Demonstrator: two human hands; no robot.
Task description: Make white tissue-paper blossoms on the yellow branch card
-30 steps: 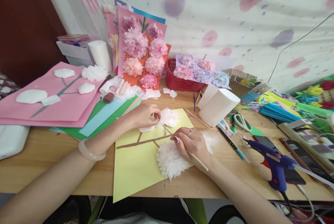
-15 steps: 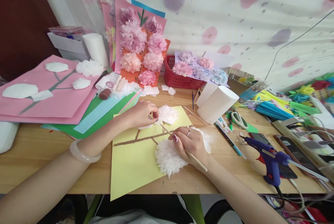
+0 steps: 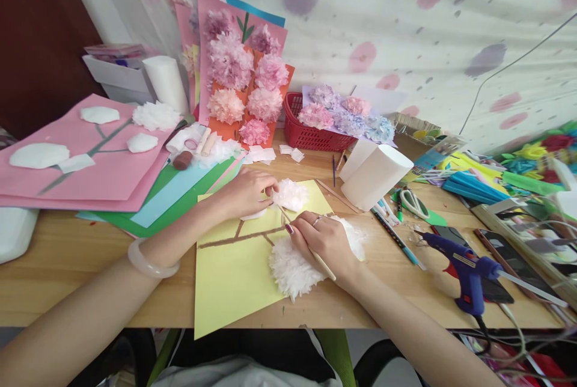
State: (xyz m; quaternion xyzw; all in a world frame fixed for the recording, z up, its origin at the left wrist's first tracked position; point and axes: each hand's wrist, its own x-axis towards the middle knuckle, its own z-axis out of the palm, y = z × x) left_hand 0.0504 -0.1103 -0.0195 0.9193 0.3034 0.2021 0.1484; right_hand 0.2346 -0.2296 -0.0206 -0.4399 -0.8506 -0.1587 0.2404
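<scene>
Pinching a small white tissue-paper flower (image 3: pixel 292 193), the left hand (image 3: pixel 246 191) is steadying it; the right hand (image 3: pixel 327 241) is keeping its grip closed around a thin wooden stick (image 3: pixel 327 270), likely needing light teasing strokes.

The wooden tabletop (image 3: pixel 67 255) carries a yellow sheet (image 3: pixel 225 279) at its near edge, one corner overhanging. Left of it lies a paper stack (image 3: pixel 148 207). At the back stands a red basket (image 3: pixel 311 140). To the right are a white roll (image 3: pixel 376 176), scissors (image 3: pixel 412 202), pens (image 3: pixel 396 238) and a blue glue gun (image 3: pixel 469 271).
</scene>
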